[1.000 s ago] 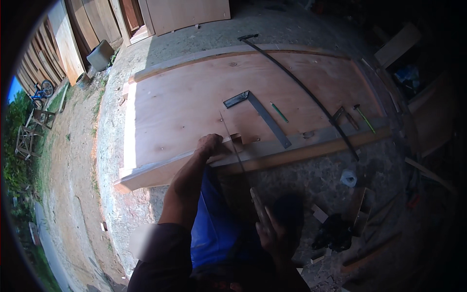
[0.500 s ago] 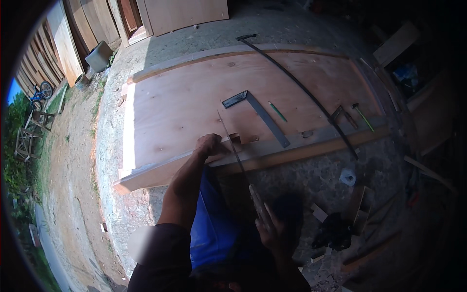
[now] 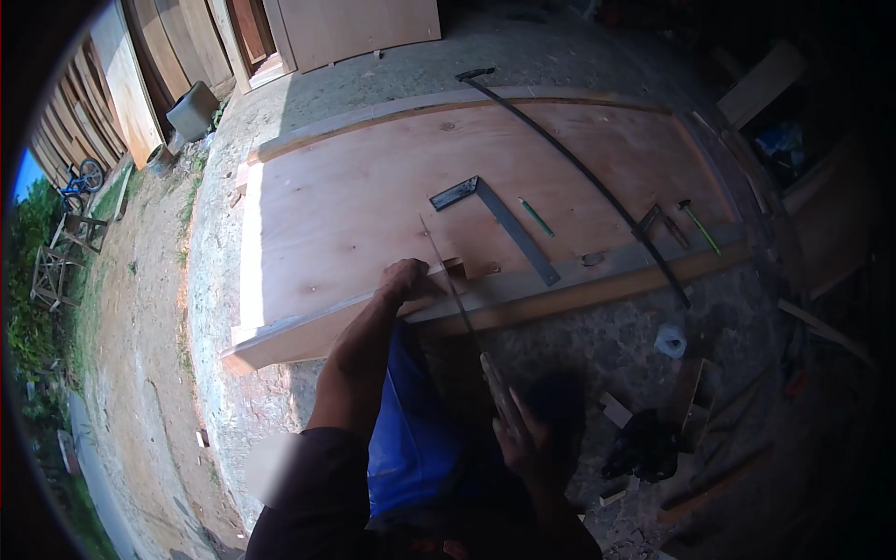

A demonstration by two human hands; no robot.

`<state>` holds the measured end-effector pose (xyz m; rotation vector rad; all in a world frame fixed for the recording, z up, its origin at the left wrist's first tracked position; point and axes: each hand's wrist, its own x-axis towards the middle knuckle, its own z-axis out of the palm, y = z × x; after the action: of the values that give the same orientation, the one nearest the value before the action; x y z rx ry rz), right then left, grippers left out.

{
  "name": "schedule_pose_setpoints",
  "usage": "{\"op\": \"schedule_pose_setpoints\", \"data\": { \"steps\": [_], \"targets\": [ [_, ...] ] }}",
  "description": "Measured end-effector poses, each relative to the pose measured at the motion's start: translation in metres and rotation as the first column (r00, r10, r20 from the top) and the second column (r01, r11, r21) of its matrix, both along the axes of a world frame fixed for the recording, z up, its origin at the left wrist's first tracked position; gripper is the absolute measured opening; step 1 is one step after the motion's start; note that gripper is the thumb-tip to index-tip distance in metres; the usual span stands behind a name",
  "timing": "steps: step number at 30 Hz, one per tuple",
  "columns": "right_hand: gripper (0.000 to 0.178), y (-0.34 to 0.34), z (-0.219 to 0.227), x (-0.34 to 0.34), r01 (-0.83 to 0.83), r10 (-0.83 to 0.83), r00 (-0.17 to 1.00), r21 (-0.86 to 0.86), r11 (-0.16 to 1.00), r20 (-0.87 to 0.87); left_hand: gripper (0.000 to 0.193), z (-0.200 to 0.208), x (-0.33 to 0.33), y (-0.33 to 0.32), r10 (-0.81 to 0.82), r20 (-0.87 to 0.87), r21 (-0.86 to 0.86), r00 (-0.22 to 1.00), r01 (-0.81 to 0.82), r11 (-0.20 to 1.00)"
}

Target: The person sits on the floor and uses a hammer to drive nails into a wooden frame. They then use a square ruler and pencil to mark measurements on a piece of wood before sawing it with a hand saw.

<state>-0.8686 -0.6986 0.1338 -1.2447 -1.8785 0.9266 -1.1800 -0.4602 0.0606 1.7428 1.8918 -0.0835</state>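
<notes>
My right hand [image 3: 525, 446] is closed round the handle of a handsaw [image 3: 457, 303]. The thin blade points away from me and crosses the near edge of a framed plywood panel [image 3: 355, 215]. Just left of the blade, my left hand [image 3: 405, 277] is closed on a short wood piece [image 3: 429, 287] at that edge. How its fingers sit is partly hidden. Beyond the blade a try square [image 3: 504, 219] lies on the panel, with a green pencil [image 3: 536, 217] to its right.
A long dark bar [image 3: 579, 163] with a hooked end lies across the panel. At the right are a hammer with a green handle [image 3: 698, 226] and another small tool [image 3: 663, 224]. Wood offcuts [image 3: 693, 392] and a black bag [image 3: 642, 445] lie on the floor at right.
The whole view has shifted slightly, carrying everything a little right and down. Hands, handsaw and wood piece keep nearly the same places relative to each other.
</notes>
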Motion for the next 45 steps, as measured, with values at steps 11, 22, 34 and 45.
{"op": "schedule_pose_setpoints", "data": {
  "steps": [11, 22, 34, 45],
  "targets": [
    [0.051, 0.111, -0.013, -0.072, 0.085, -0.133, 0.965, -0.208, 0.974, -0.227, 0.046, -0.013, 0.017, -0.003, 0.016, -0.012, 0.051, 1.0, -0.016, 0.999],
    [0.048, 0.02, 0.007, -0.022, 0.066, -0.083, 0.99, -0.143, 0.988, -0.117, 0.017, -0.032, 0.008, -0.012, 0.041, -0.017, 0.122, 0.999, -0.039, 0.992],
    [0.047, -0.054, 0.045, 0.027, -0.047, -0.05, 0.982, -0.488, 0.872, -0.184, 0.023, -0.027, -0.007, -0.003, 0.021, -0.018, 0.014, 1.0, -0.021, 1.0],
    [0.054, 0.003, 0.021, -0.011, -0.017, 0.02, 1.0, -0.301, 0.953, 0.007, 0.057, -0.015, -0.019, -0.005, 0.032, -0.002, -0.021, 0.999, -0.032, 0.999]
  ]
}}
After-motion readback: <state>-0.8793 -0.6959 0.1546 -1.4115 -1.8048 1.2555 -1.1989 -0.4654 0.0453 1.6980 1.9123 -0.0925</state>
